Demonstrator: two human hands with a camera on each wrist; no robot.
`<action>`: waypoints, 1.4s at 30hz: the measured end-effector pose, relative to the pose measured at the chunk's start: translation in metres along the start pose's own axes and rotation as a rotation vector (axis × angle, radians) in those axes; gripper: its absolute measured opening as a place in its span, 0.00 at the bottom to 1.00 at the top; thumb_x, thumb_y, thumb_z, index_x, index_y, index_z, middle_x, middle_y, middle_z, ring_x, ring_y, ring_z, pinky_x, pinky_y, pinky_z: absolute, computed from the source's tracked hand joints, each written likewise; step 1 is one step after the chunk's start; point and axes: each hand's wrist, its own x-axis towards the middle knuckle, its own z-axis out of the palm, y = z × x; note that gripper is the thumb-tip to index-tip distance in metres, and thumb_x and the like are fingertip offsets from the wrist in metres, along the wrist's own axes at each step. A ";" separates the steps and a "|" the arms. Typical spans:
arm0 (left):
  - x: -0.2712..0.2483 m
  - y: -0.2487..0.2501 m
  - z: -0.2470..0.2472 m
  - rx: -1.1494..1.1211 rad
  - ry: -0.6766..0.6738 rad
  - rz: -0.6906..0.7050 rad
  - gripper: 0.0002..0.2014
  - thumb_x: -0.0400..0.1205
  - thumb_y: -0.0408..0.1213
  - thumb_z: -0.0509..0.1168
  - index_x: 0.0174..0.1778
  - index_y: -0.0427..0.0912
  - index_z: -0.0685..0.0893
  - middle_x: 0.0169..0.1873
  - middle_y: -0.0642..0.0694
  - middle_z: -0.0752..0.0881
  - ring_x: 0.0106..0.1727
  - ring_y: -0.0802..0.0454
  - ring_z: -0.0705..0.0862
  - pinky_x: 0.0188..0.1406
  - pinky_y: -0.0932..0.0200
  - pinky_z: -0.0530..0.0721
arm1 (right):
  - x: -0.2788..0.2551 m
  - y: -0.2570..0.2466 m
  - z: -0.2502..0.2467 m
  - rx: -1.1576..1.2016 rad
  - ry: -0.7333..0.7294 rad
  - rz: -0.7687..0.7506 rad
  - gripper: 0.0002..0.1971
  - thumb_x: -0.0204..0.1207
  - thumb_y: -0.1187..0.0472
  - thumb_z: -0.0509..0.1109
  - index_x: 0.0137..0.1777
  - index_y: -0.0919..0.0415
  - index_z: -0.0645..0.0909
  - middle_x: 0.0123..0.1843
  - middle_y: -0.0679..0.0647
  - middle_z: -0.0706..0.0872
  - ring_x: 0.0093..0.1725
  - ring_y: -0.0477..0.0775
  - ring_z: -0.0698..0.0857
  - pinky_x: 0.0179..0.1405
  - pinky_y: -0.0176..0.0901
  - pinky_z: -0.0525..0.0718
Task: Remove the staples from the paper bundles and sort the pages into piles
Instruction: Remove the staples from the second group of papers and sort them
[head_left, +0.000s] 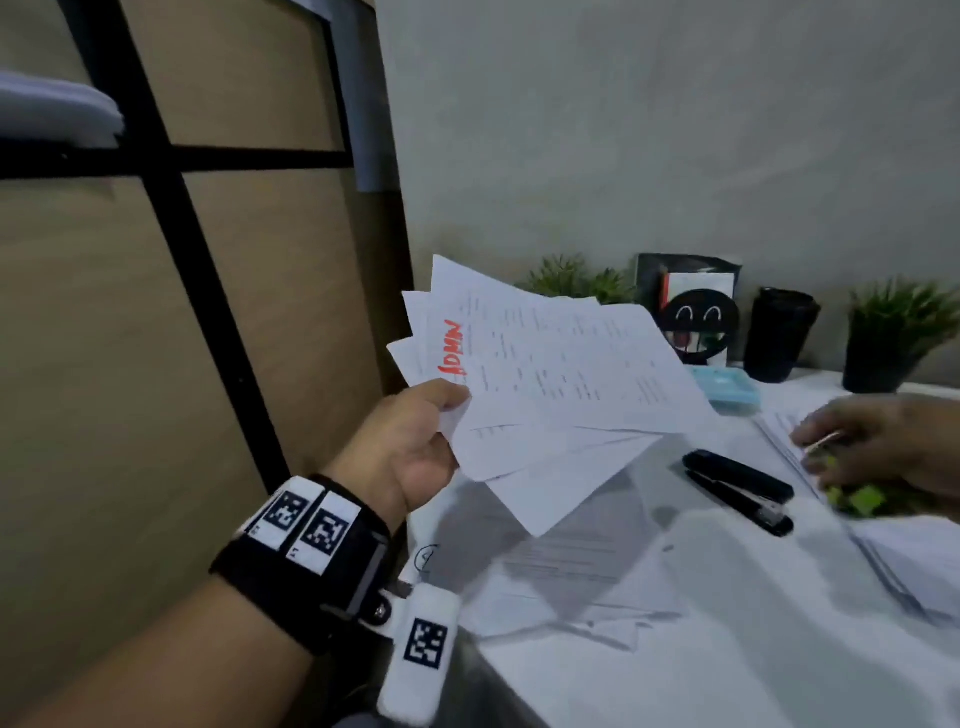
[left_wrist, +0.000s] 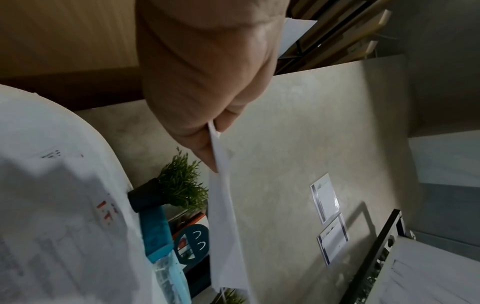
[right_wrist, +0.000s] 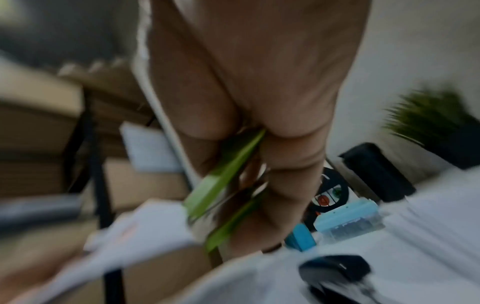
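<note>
My left hand (head_left: 415, 441) pinches a fanned bundle of white pages (head_left: 550, 379) by one corner and holds it in the air above the table's left end. The top page bears red writing "ADMIN". In the left wrist view the thumb and fingers (left_wrist: 205, 131) clamp the edge of the pages (left_wrist: 223, 205). My right hand (head_left: 878, 452) sits low at the right edge of the head view, fingers curled round a green staple remover (head_left: 857, 496). The right wrist view is blurred; it shows the green staple remover (right_wrist: 221, 181) in the curled fingers.
A black stapler (head_left: 737, 488) lies on the white table (head_left: 727, 649) between my hands. Loose printed pages (head_left: 566, 556) lie below the bundle, more pages (head_left: 914, 561) at right. A blue box (head_left: 724, 389), a black cup (head_left: 779, 332) and potted plants (head_left: 888, 338) line the wall.
</note>
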 end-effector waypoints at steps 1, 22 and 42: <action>0.001 -0.005 -0.002 0.000 0.015 0.003 0.13 0.88 0.24 0.61 0.65 0.37 0.87 0.55 0.40 0.95 0.52 0.40 0.95 0.46 0.41 0.93 | -0.006 0.007 0.014 -0.302 -0.078 -0.042 0.19 0.69 0.80 0.71 0.46 0.53 0.88 0.38 0.58 0.91 0.33 0.60 0.89 0.30 0.48 0.90; -0.006 -0.040 0.026 -0.312 -0.221 0.057 0.16 0.91 0.28 0.61 0.72 0.40 0.85 0.63 0.41 0.93 0.65 0.38 0.91 0.59 0.38 0.91 | -0.023 0.063 0.041 -1.188 -0.208 -0.412 0.18 0.60 0.38 0.73 0.51 0.24 0.75 0.50 0.31 0.84 0.47 0.34 0.85 0.44 0.28 0.81; -0.029 -0.052 0.055 -0.118 -0.258 0.253 0.13 0.91 0.33 0.62 0.68 0.44 0.88 0.60 0.46 0.94 0.61 0.44 0.93 0.68 0.40 0.88 | -0.087 -0.039 0.095 0.727 -0.317 -0.384 0.27 0.50 0.52 0.89 0.52 0.59 0.92 0.56 0.64 0.92 0.42 0.58 0.92 0.37 0.50 0.92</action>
